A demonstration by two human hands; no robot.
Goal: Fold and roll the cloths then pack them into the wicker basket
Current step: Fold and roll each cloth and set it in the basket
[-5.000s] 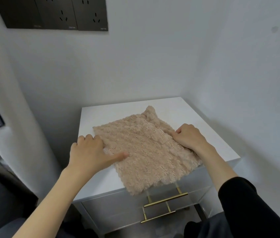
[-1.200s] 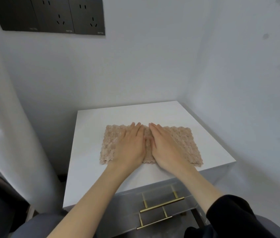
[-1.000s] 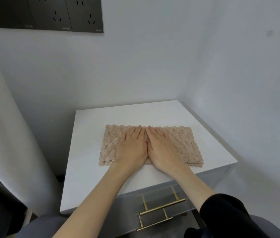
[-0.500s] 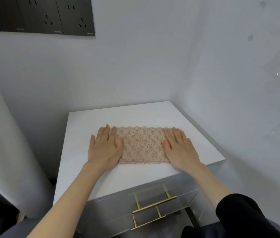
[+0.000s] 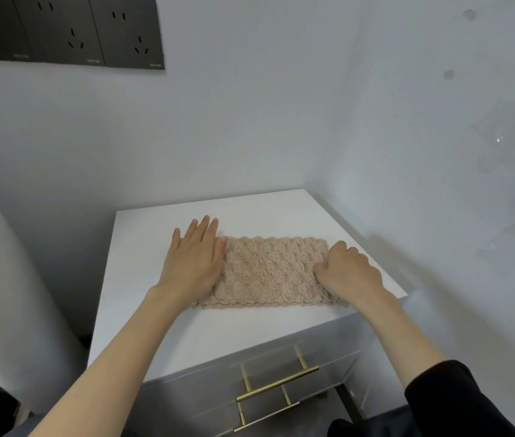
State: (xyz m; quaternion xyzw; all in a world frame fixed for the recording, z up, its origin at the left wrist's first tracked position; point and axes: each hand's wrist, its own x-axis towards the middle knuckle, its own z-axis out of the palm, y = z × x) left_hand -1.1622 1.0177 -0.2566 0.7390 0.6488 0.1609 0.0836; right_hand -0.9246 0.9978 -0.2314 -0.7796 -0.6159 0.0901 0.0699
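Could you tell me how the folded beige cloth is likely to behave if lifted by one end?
Probably floppy: the cloth bunches where the right hand curls onto its end. Its fluffy pile suggests it is light, not slippery. Folded layers would likely fall open.

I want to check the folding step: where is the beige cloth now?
In the head view, the beige cloth lies folded on the white cabinet top, the left hand flat on its left end and the right hand curled on its right end.
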